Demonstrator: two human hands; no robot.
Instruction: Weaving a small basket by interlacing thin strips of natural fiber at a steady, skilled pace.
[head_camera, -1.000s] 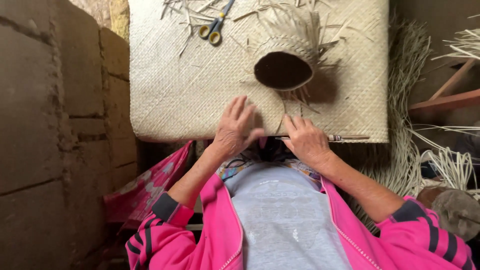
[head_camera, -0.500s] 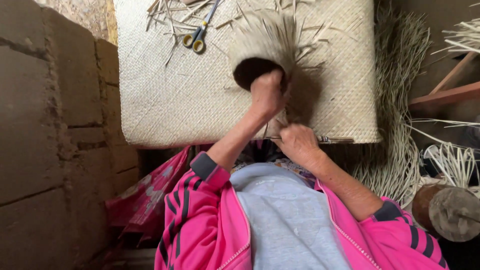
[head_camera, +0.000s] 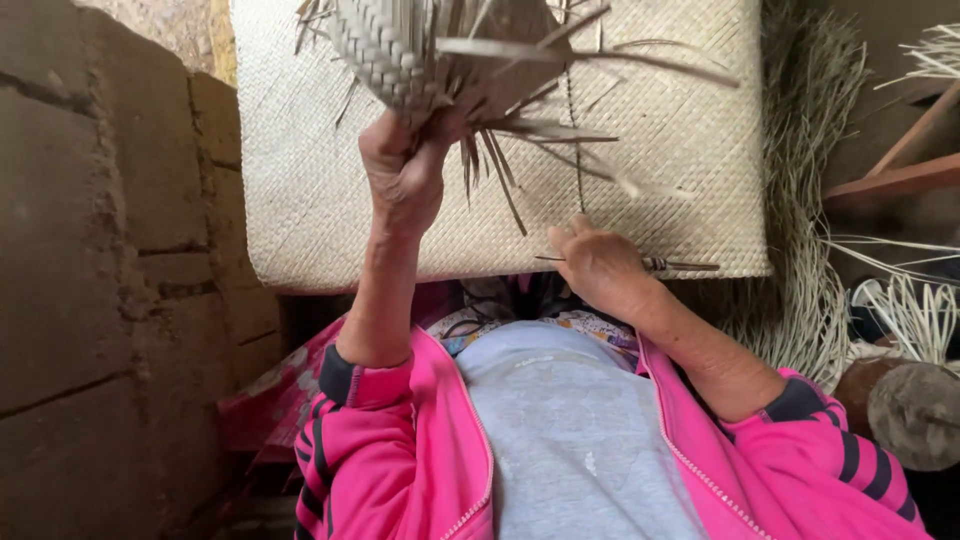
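Observation:
My left hand (head_camera: 402, 172) is raised and shut on the rim of a half-woven palm-leaf basket (head_camera: 400, 50), with loose strips sticking out to the right. The basket is lifted above a pale woven mat (head_camera: 300, 190) that lies flat in front of me. My right hand (head_camera: 597, 264) rests at the mat's near edge, its fingers on a thin dark stick-like tool (head_camera: 672, 265) lying along that edge. Whether the fingers actually grip the tool is unclear.
A rough earthen block wall (head_camera: 110, 250) stands close on the left. Bundles of pale leaf strips (head_camera: 810, 290) lie to the right of the mat, with wooden slats (head_camera: 900, 175) and a rounded grey object (head_camera: 915, 410) beyond them.
My left hand moved from the mat's near edge to the basket, took hold of its rim and lifted it toward me. The right hand stayed at the mat's edge.

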